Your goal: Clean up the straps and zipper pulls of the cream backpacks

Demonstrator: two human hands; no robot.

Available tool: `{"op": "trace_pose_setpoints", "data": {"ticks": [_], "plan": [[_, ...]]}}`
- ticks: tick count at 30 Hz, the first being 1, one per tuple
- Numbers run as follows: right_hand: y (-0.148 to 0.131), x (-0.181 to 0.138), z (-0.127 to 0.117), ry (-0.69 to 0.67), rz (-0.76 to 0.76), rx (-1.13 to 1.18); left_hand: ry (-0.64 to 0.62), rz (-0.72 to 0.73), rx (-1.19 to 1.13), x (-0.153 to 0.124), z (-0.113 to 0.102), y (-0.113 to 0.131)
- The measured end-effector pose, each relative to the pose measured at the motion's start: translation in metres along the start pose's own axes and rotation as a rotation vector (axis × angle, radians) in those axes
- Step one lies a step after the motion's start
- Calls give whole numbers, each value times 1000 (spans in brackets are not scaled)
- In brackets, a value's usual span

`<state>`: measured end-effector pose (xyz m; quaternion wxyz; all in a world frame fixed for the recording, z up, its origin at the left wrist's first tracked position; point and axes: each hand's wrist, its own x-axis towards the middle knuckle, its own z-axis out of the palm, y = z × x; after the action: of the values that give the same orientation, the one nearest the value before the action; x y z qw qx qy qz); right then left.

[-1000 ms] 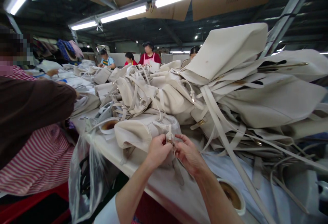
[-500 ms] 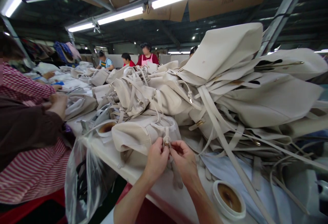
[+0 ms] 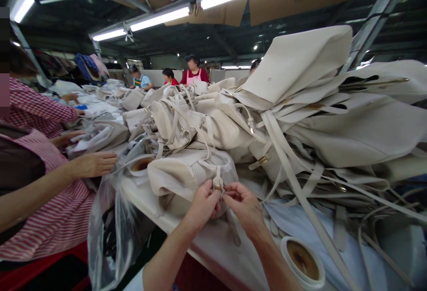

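A cream leather-like bag (image 3: 176, 173) lies on its side at the table's front edge, its strap end toward me. My left hand (image 3: 204, 200) is closed, thumb and fingers pinching the strap beside a small gold buckle (image 3: 218, 187). From the other side my right hand (image 3: 243, 204) is closed too, its fingertips pinching the strap just by the buckle. A loose strap end (image 3: 233, 228) hangs down beneath the hands onto the table. The fingertips hide part of the strap.
Many cream bags (image 3: 216, 126) are heaped behind, with long straps (image 3: 293, 180) trailing right. A tape roll (image 3: 303, 260) lies at front right, another (image 3: 142, 164) at left. A clear plastic bag (image 3: 110, 237) hangs off the edge. A co-worker's hand (image 3: 93, 164) is at left.
The co-worker's hand at left has reached out toward the plastic bag. My hands stay at the buckle with only slight finger shifts, and the view has shifted a little.
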<state>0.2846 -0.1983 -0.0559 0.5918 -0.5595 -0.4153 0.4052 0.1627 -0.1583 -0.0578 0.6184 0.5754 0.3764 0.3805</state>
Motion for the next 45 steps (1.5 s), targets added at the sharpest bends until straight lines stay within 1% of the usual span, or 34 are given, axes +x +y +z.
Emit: {"op": "trace_pose_setpoints", "data": {"ticks": [2,4,7,10,13,15,17,19,22,24,25,28,30,33,36,37,39,42,43,45], "plan": [[1,2,-3,18,-87,-111,7,44,28,-1,-1,1],[-1,4,-7,-14,-159,-177,-35,56,10,-2,-3,4],[-11,7,-13,-117,-210,-196,-166,-37,-49,-5,-7,13],[-20,11,-17,-155,-297,-289,-216,-135,-159,-6,-11,21],[-18,9,-16,-105,-388,-388,-217,-245,-413,-4,-13,26],[-10,5,-15,-37,-392,-417,-210,-329,-571,-2,-14,26],[-2,0,-15,12,-358,-407,-173,-367,-628,0,-14,24],[1,-5,-15,24,-276,-293,-127,-323,-583,1,-13,22],[-1,-11,-14,31,-102,-1,-73,-154,-418,-1,-8,24],[0,-17,-9,40,-41,93,-57,-87,-373,-1,-5,28],[2,-21,-6,33,-39,72,-51,-88,-396,0,-4,31],[14,-36,2,-37,-78,-86,-8,-128,-504,3,-5,34],[19,-44,1,-54,-79,-102,39,-87,-497,4,-8,31],[19,-49,-10,-37,-47,-44,65,37,-337,1,-11,21],[21,-59,-13,-42,-47,-88,-21,120,-125,-4,-8,12],[24,-65,-10,-52,-56,-113,-53,114,-81,-5,-7,10],[33,-77,3,-69,-81,-168,-71,42,-78,-5,-3,7],[42,-88,16,-75,-119,-264,-15,-80,-207,-2,-1,5],[41,-89,15,-70,-137,-296,-1,-94,-248,0,-1,4],[32,-91,1,-47,-203,-368,34,-86,-265,7,-3,5]]}}
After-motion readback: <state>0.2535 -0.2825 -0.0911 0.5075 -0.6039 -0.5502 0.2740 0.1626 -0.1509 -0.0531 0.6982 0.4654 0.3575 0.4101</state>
